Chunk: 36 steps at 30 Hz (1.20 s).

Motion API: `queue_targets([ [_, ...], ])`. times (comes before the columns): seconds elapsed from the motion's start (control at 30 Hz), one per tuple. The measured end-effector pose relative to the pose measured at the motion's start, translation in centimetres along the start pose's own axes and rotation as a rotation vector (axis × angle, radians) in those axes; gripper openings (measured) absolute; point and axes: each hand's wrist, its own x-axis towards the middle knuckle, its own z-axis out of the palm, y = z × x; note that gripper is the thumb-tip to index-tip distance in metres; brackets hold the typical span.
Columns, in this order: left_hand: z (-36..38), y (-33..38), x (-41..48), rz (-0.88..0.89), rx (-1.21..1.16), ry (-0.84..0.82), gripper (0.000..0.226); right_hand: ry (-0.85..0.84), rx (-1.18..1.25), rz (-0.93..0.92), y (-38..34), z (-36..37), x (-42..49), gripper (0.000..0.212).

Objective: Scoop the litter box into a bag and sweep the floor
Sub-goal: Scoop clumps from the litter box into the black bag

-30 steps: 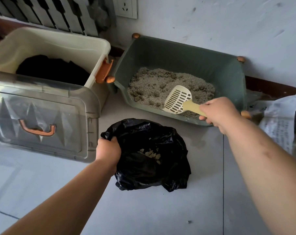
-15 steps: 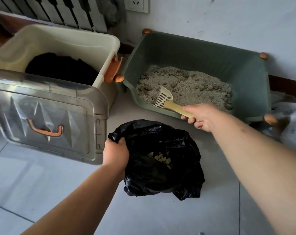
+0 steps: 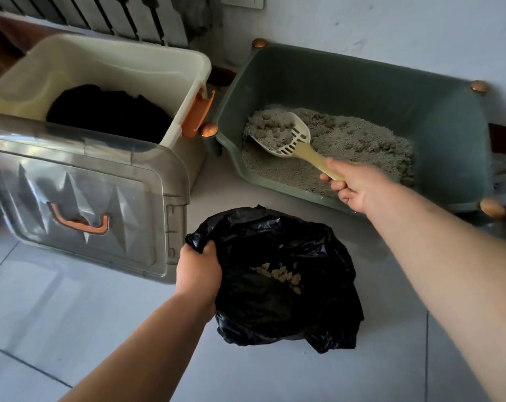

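Observation:
A dark green litter box (image 3: 437, 117) stands against the wall, holding grey litter (image 3: 359, 143) with clumps. My right hand (image 3: 359, 187) grips the yellow handle of a cream slotted scoop (image 3: 289, 137). The scoop's head is at the left end of the litter and carries several clumps. On the floor in front lies an open black bag (image 3: 289, 303) with a few clumps inside. My left hand (image 3: 198, 271) grips the bag's left rim and holds it open.
A cream storage bin (image 3: 124, 65) with something black inside stands left of the litter box. Its clear lid (image 3: 80, 198) with an orange handle leans against the bin's front. A radiator and a wall socket are behind. Pale floor tiles (image 3: 72, 329) lie around the bag.
My right hand has swung the scoop from the middle of the litter to its left end, and the scoop now carries clumps. My left hand has kept its hold on the bag.

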Motion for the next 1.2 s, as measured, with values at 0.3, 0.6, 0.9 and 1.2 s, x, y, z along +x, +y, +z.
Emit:
queue_targets([
  [0.3,0.0,0.2,-0.6,0.009,-0.004,-0.005,0.031,0.009,0.155,-0.099,1.2,-1.3,-2.6,0.018],
  [0.6,-0.2,0.9,-1.8,0.027,-0.010,0.000,0.031,0.091,0.122,-0.153,0.5,-2.8,-5.7,0.013],
  [0.9,-0.2,1.7,-3.4,0.045,-0.016,-0.012,0.027,0.122,0.161,-0.128,1.6,-4.7,-7.4,0.016],
  [1.2,0.8,1.0,-2.8,0.047,-0.043,-0.068,0.038,0.119,0.165,-0.086,3.2,-5.6,-9.7,0.015],
])
